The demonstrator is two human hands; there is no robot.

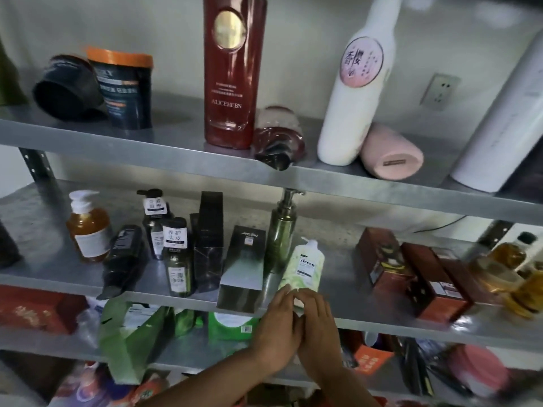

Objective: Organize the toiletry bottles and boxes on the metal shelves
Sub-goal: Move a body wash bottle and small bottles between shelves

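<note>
A pale green pump bottle point(305, 264) leans back near the front edge of the middle metal shelf point(367, 321). My left hand point(277, 327) and my right hand point(317, 324) meet at its base, and the fingers of both wrap round the bottom of the bottle. On its left lie a tipped dark box point(242, 271) and a tall olive pump bottle point(280, 230). Further left stand dark bottles with white labels point(176, 257), a black box point(209, 236), a fallen black bottle point(123, 257) and an amber pump bottle point(88, 227).
Red-brown boxes point(411, 274) and amber bottles point(517, 277) crowd the middle shelf's right end. The top shelf point(147, 139) holds dark tubs point(123, 86), a tall red bottle point(232, 71), a white bottle point(355, 92) and a pink one lying down point(390, 157). Green packs point(132, 327) fill the shelf below.
</note>
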